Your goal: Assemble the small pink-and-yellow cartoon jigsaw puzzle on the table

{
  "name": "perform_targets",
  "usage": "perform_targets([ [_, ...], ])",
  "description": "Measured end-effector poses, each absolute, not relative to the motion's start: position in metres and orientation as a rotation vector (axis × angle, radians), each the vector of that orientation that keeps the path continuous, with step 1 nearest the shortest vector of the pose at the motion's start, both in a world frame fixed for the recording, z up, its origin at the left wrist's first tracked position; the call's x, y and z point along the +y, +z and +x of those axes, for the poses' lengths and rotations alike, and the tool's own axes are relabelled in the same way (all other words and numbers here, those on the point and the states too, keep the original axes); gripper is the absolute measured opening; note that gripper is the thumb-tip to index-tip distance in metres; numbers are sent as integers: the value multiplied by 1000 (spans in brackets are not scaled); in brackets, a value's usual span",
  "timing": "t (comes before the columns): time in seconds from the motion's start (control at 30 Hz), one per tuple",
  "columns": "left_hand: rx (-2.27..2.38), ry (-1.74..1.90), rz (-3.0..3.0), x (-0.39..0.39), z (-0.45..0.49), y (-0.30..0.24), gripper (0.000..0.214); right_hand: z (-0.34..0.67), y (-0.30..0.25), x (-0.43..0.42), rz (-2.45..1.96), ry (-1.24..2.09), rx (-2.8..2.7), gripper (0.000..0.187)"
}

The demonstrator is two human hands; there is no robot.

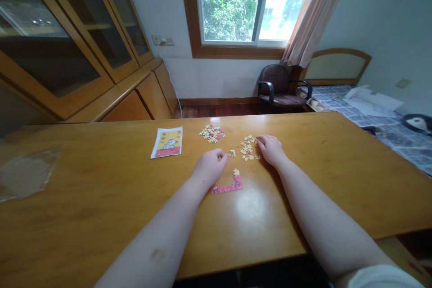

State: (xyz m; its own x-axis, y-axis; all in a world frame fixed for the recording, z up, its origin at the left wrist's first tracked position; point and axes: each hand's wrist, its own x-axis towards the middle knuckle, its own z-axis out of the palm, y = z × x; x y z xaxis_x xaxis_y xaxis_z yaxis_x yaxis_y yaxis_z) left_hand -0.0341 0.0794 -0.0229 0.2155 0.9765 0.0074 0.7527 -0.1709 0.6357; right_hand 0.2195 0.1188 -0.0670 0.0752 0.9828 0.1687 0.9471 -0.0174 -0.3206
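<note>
My left hand (211,164) is closed, its fingers curled and the thumb against them; whatever is between them is hidden. Just right of its fingertips lies a small joined bit of jigsaw puzzle (232,153). Below, a partly joined pink puzzle border (227,188) rests on the table, its left end partly covered by my left hand. My right hand (271,147) lies at the right side of a loose group of yellow puzzle pieces (248,148), its fingers stretched out and touching the edge of the group. A heap of mixed pieces (212,133) sits farther back.
A reference picture of a white animal on yellow (168,142) lies on the wooden table (111,198). At far left is a clear plastic bag (29,173). Beyond the table stand a cabinet (135,103), an armchair (278,83) and a bed (381,103).
</note>
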Motion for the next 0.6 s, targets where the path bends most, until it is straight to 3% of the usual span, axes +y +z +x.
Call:
perform_targets([
  [0.33, 1771, 1019, 1528, 129, -85, -42, 29, 225, -67, 122, -2034, 274, -1836, 36],
  [0.6, 1742, 1023, 1492, 133, -84, -50, 30, 224, -64, 122, -2066, 274, -1836, 36],
])
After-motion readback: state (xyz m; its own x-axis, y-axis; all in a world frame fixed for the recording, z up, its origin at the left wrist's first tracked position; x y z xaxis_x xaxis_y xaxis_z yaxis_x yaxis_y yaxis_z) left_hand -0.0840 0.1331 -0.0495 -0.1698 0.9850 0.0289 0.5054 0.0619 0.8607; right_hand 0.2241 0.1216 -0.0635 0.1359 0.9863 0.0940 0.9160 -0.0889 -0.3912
